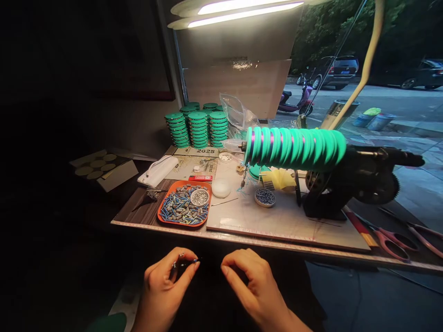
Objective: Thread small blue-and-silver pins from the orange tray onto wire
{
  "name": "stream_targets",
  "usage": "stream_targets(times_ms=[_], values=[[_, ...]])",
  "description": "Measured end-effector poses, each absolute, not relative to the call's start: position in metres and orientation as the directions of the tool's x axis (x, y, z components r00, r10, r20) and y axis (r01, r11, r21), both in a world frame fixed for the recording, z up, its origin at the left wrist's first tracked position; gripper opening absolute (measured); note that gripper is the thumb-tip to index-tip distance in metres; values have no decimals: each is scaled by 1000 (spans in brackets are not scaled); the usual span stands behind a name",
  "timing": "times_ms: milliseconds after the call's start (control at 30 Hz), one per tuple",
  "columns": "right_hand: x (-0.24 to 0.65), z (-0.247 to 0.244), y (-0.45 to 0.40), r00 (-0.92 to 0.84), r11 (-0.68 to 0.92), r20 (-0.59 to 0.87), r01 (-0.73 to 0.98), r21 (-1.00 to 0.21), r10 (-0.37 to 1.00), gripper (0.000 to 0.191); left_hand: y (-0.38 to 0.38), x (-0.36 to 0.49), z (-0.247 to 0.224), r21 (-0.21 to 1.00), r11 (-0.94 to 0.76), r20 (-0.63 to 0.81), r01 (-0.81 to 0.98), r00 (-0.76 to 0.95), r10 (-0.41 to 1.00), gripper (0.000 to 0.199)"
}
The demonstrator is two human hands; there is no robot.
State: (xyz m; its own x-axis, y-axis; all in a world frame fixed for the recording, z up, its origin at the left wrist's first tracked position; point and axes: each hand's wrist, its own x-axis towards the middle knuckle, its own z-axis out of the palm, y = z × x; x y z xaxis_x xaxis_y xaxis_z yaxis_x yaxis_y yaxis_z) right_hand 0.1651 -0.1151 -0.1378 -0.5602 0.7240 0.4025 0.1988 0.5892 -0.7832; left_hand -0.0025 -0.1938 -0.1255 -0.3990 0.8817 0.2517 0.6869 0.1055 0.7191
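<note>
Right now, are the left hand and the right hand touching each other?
No, a dark gap shows between the left hand and the right hand.

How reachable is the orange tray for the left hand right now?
Probably yes: the tray sits by the table's near edge, with nothing visible between it and the left hand, though that hand pinches a small item.

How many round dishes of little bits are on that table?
3: one dish in the orange tray, a second dish left of the black machine, a third dish farther back. More may be hidden.
</note>
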Motion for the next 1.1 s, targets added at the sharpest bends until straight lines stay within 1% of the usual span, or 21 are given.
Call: stream_targets(times_ms=[200,300,500,700,867,1100], values=[[165,-138,-115,-552,622,433,211,-754,712,24,-197,-2,-125,695,85,297,714,-392,871,5],[166,-136,-115,-571,626,439,177,-760,694,23,-198,-2,-123,686,84,296,723,-383,875,4],[166,-137,-116,-596,548,362,160,-821,716,21,-197,-3,-124,679,73,309,731,-374,875,3],[165,-138,-116,-633,530,321,167,-831,704,20,-197,-5,-128,674,20,369,739,-359,857,3],[165,-138,-116,-645,521,305,170,-837,701,19,-194,-5,-127,668,5,386,745,-352,853,3],[164,-137,-116,-623,516,328,145,-844,710,19,-194,-5,-126,654,-4,395,756,-337,855,4]])
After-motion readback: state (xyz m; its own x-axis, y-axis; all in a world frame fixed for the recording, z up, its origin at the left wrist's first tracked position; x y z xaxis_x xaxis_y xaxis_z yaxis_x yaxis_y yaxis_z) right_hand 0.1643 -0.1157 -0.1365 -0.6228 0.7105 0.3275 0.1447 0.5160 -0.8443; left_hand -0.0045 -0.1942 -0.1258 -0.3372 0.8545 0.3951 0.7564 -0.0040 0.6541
